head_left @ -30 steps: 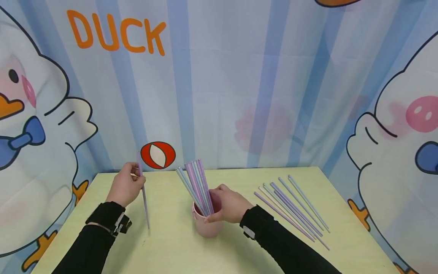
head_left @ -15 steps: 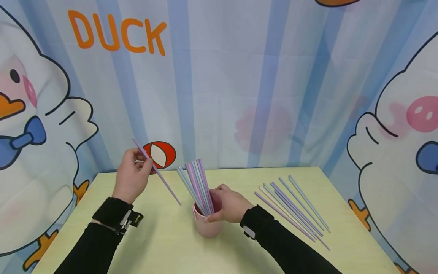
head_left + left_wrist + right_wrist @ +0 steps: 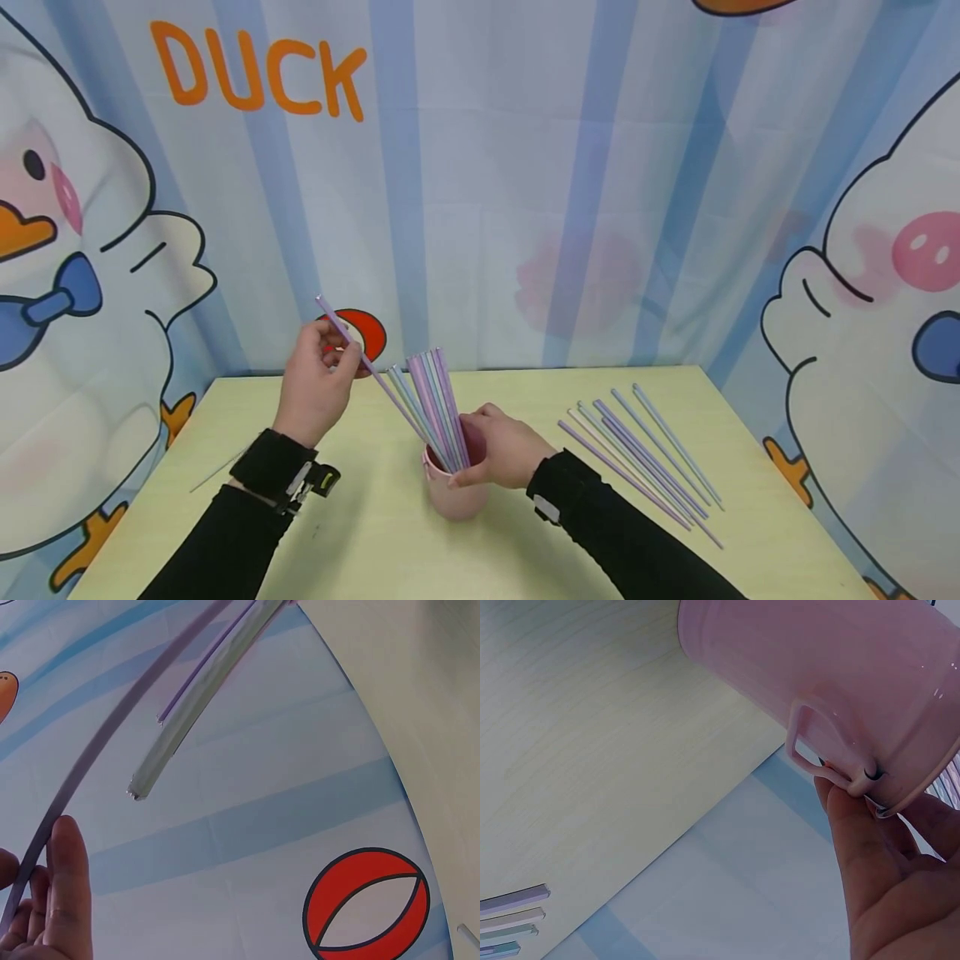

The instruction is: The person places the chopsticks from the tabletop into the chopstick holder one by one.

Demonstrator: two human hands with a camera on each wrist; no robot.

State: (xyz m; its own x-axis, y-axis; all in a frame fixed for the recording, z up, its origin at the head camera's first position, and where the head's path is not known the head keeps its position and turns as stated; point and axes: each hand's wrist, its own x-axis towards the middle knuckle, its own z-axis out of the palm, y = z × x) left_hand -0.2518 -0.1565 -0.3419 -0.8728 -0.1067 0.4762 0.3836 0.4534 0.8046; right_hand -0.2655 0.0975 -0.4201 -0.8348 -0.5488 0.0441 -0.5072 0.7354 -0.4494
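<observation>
My left hand (image 3: 318,383) pinches a thin purple straw (image 3: 382,384) between thumb and fingers. The straw slants down to the right, its lower end overlapping the straws in the pail near the rim. A small pink pail (image 3: 453,502) stands mid-table, holding several purple, blue and pale straws (image 3: 429,398) that lean left. With thumb and fingers, my right hand (image 3: 510,447) grips the pail's rim on the right side. The right wrist view shows those fingertips at the pail's side loop (image 3: 821,742). In the left wrist view, the held straw (image 3: 112,727) passes beside the bunched straws (image 3: 161,757).
Several loose purple, blue and pale straws (image 3: 651,460) lie fanned out on the pale wooden table (image 3: 525,550) at right. One thin pale straw (image 3: 213,473) lies at left, partly hidden by the left wrist. A printed curtain (image 3: 487,208) hangs along the table's back edge.
My left hand has moved right and up, and the straw has tilted from near upright to a slant reaching the pail. The pale straw at left has come into view. The right hand stays put.
</observation>
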